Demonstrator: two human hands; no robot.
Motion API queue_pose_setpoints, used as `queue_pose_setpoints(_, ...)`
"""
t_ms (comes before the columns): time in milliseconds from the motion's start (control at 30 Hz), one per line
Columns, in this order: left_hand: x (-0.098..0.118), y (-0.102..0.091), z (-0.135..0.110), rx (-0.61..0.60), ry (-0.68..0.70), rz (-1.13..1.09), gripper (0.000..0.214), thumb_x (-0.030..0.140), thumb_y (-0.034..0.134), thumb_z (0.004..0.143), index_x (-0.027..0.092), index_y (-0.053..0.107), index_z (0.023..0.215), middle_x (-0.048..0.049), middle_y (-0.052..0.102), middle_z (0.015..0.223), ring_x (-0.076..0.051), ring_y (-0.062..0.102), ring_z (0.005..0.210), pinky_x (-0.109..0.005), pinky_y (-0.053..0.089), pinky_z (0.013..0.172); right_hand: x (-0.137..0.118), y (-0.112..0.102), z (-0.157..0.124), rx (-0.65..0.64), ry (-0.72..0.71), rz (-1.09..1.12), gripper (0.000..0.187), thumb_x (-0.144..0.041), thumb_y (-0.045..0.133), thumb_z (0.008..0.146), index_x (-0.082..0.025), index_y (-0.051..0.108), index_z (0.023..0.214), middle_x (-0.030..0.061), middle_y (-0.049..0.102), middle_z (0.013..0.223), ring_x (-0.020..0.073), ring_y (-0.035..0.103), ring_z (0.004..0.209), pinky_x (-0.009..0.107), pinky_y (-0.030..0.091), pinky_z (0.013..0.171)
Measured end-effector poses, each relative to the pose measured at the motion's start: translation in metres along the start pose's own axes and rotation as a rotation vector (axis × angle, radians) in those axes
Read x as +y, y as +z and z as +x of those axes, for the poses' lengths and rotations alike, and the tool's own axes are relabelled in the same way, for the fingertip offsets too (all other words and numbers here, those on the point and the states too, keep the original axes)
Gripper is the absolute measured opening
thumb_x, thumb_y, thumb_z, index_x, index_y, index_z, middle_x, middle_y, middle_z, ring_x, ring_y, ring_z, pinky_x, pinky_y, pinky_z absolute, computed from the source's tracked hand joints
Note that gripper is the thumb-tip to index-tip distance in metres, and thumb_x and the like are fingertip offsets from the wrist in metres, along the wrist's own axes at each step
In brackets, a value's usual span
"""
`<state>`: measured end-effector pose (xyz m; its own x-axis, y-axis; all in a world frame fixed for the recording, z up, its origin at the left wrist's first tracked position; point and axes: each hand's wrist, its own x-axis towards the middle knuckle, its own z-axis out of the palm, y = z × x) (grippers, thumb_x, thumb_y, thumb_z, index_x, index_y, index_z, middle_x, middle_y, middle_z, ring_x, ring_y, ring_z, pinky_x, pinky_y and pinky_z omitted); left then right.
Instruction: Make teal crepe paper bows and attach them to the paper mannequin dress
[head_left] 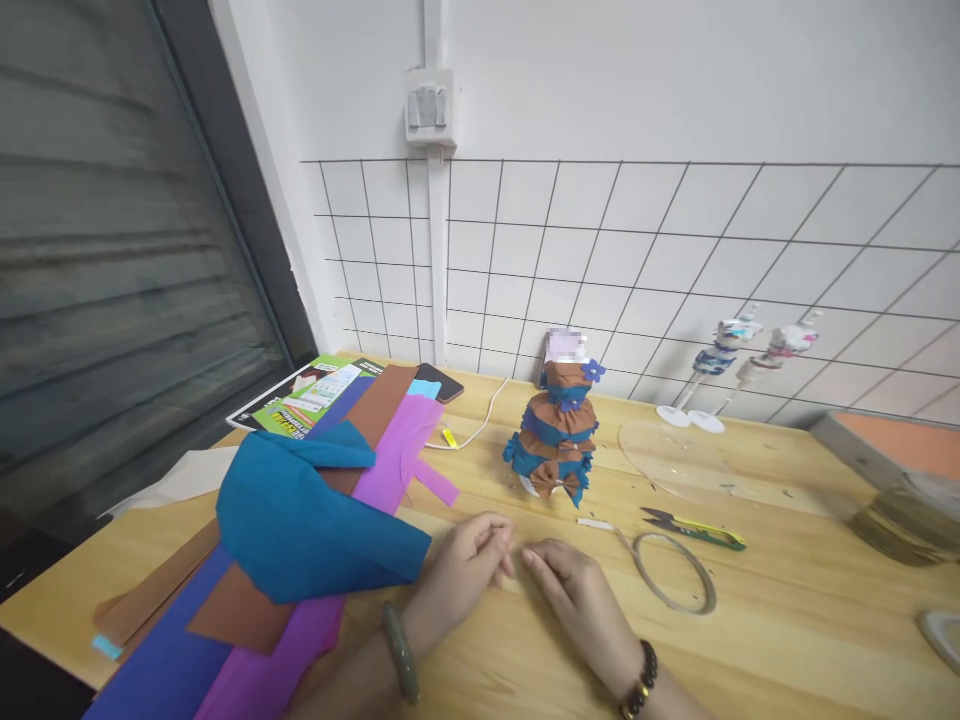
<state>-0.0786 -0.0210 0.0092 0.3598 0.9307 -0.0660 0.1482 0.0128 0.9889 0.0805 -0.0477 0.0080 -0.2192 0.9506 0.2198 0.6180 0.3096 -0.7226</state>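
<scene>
My left hand (471, 555) rests low over the wooden table with its fingers curled together, and nothing shows in them. Close to its right, my right hand (574, 588) is also closed, thumb against the bent fingers; the two hands are slightly apart. Beyond them stands a tiered figure dressed in brown and blue ruffled crepe paper (559, 440), with a bow low in front and a small blue flower near the top. Beside my left wrist lies a large folded piece of teal crepe paper (300, 520). Right of my right hand are a roll of narrow tape (679, 573) and yellow-green thread snips (697, 528).
Purple (394, 455), blue and brown paper strips lie under the teal piece. A phone (441, 383) and a white cable (480, 425) are behind. Two small figures on stands (724, 350) stand at the back right, near a clear disc (675, 462) and a wide tape roll (904, 525).
</scene>
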Motion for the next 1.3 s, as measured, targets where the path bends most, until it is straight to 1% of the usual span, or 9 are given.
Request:
queue_pose_setpoints(167, -0.004, -0.006, 0.004, 0.048, 0.056, 0.255, 0.031, 0.04, 0.041, 0.083, 0.015, 0.057, 0.075, 0.0056, 0.037, 0.051, -0.008, 0.034, 0.047, -0.02, 0.022, 0.044, 0.007, -0.005, -0.009, -0.062, 0.053, -0.136, 0.044, -0.041, 0.035, 0.09, -0.018, 0.051, 0.056, -0.0003, 0.054, 0.054, 0.012, 0.049, 0.051, 0.022, 0.035, 0.051)
queue_pose_setpoints(333, -0.002, -0.006, 0.005, 0.036, 0.045, 0.375, 0.041, 0.044, 0.037, 0.084, 0.017, 0.036, 0.053, 0.0059, 0.025, 0.047, -0.008, 0.03, 0.045, -0.022, 0.019, 0.045, 0.009, -0.018, -0.022, -0.063, 0.053, -0.159, 0.044, -0.04, 0.031, 0.091, -0.019, 0.05, 0.058, 0.0001, 0.054, 0.056, 0.012, 0.049, 0.053, 0.023, 0.036, 0.053)
queue_pose_setpoints(467, -0.003, -0.005, 0.003, 0.022, 0.033, 0.457, 0.044, 0.047, 0.033, 0.085, 0.017, 0.036, 0.052, 0.0047, 0.033, 0.042, -0.009, 0.036, 0.044, -0.022, 0.021, 0.046, 0.016, -0.035, -0.03, 0.02, 0.085, -0.106, 0.034, -0.036, 0.034, 0.091, -0.019, 0.057, 0.073, 0.0044, 0.062, 0.071, 0.0156, 0.057, 0.066, 0.025, 0.044, 0.062)
queue_pose_setpoints(633, -0.003, -0.005, 0.003, 0.022, 0.076, 0.453, 0.035, 0.04, 0.036, 0.085, 0.016, 0.055, 0.069, 0.0041, 0.04, 0.049, -0.011, 0.041, 0.049, -0.021, 0.025, 0.048, 0.052, -0.07, -0.042, 0.223, 0.06, -0.101, 0.026, -0.037, 0.045, 0.085, -0.02, 0.063, 0.081, 0.0084, 0.066, 0.083, 0.0205, 0.061, 0.08, 0.033, 0.048, 0.074)
queue_pose_setpoints(700, -0.003, -0.005, 0.003, 0.025, 0.094, 0.453, 0.033, 0.038, 0.037, 0.085, 0.016, 0.059, 0.075, 0.0033, 0.042, 0.052, -0.011, 0.042, 0.051, -0.021, 0.027, 0.049, 0.073, -0.087, -0.05, 0.327, 0.143, -0.085, 0.025, -0.04, 0.051, 0.08, -0.02, 0.066, 0.08, 0.0093, 0.068, 0.091, 0.0226, 0.062, 0.087, 0.035, 0.048, 0.079)
queue_pose_setpoints(833, -0.003, -0.005, 0.002, 0.022, 0.115, 0.503, 0.031, 0.035, 0.038, 0.084, 0.017, 0.062, 0.079, 0.0021, 0.047, 0.054, -0.012, 0.044, 0.053, -0.021, 0.028, 0.05, 0.109, -0.118, -0.067, 0.508, 0.479, 0.068, 0.031, -0.044, 0.058, 0.072, -0.017, 0.064, 0.087, 0.0091, 0.07, 0.082, 0.0228, 0.065, 0.072, 0.031, 0.052, 0.061)
queue_pose_setpoints(900, -0.004, -0.005, 0.002, 0.01, 0.126, 0.532, 0.03, 0.035, 0.038, 0.084, 0.018, 0.063, 0.079, 0.0021, 0.047, 0.054, -0.012, 0.044, 0.053, -0.021, 0.029, 0.05, 0.117, -0.127, -0.071, 0.558, 0.544, 0.128, 0.035, -0.044, 0.062, 0.068, -0.015, 0.063, 0.089, 0.0089, 0.07, 0.078, 0.022, 0.066, 0.068, 0.029, 0.052, 0.057)
queue_pose_setpoints(1033, -0.003, -0.004, 0.001, -0.004, 0.141, 0.568, 0.03, 0.034, 0.038, 0.084, 0.019, 0.064, 0.082, 0.0024, 0.048, 0.054, -0.012, 0.044, 0.053, -0.021, 0.029, 0.051, 0.118, -0.13, -0.07, 0.609, 0.538, 0.128, 0.04, -0.044, 0.065, 0.062, -0.014, 0.063, 0.088, 0.01, 0.071, 0.08, 0.0228, 0.066, 0.074, 0.03, 0.053, 0.064)
queue_pose_setpoints(1300, 0.004, -0.003, -0.002, -0.026, 0.194, 0.62, 0.027, 0.028, 0.038, 0.084, 0.02, 0.062, 0.077, 0.0025, 0.05, 0.057, -0.012, 0.044, 0.055, -0.021, 0.027, 0.051, 0.094, -0.109, -0.062, 0.574, 0.488, 0.095, 0.045, -0.046, 0.06, 0.066, -0.015, 0.063, 0.098, 0.0105, 0.072, 0.091, 0.0259, 0.066, 0.089, 0.037, 0.052, 0.08)
